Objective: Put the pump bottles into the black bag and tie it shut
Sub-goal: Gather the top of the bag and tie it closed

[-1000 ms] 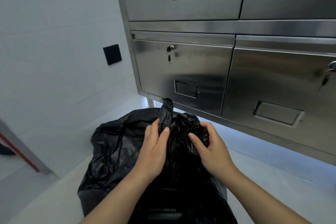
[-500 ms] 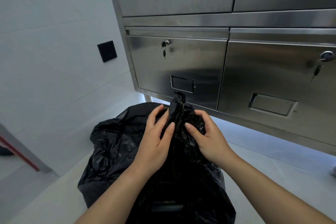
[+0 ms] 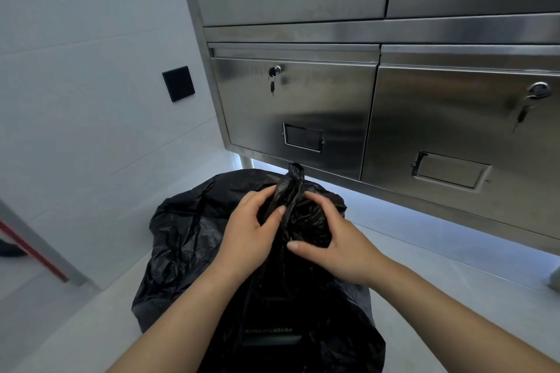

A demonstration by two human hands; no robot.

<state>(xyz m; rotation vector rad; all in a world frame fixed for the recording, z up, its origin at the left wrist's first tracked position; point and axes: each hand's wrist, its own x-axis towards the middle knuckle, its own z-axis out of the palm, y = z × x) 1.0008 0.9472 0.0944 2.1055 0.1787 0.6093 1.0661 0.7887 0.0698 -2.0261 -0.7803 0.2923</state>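
A crinkled black bag sits on the pale floor in front of me, bulging with contents. Its mouth is gathered into a twisted neck that sticks up between my hands. My left hand grips the neck from the left, thumb pressed against the plastic. My right hand holds the bunched plastic just below and to the right, fingers curled round it. No pump bottle shows; a dark shape with faint lettering presses through the near side of the bag.
A stainless steel cabinet with locked drawers and hanging keys stands right behind the bag. A white wall with a black plate is on the left. A red-striped post leans at far left.
Both hands have closed in tighter on the bag's neck, the right thumb dropping lower across the bunched plastic. The twisted tip stands a little straighter.
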